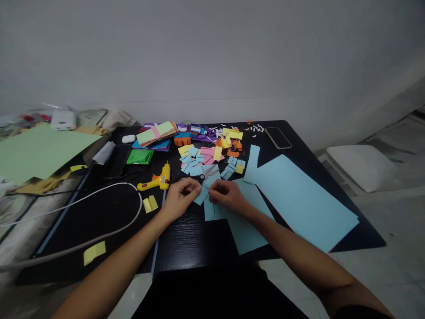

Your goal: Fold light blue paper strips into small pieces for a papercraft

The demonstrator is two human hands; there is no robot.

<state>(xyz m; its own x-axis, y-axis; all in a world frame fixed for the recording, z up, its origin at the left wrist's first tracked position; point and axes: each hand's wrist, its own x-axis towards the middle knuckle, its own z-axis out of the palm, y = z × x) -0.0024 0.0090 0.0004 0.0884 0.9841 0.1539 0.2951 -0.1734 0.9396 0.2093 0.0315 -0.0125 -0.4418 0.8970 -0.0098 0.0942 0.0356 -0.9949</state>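
Observation:
My left hand (182, 196) and my right hand (226, 196) meet over a small light blue paper piece (203, 193) near the middle of the black table (186, 241). Both hands have their fingers pinched on that piece, one at each side. It lies above larger light blue sheets (245, 230). Scissors (206, 174) lie just beyond my fingers, partly hidden among blue scraps. A yellow glue gun (158, 180) rests to the left of my left hand.
Several folded coloured paper pieces (209, 153) and stacks (156, 134) crowd the far side. A big light blue sheet (303, 204) covers the right. A phone (278, 137), earbud case (128, 138), white cable (99, 195), green sheet (36, 150) and yellow scraps (94, 251) lie around.

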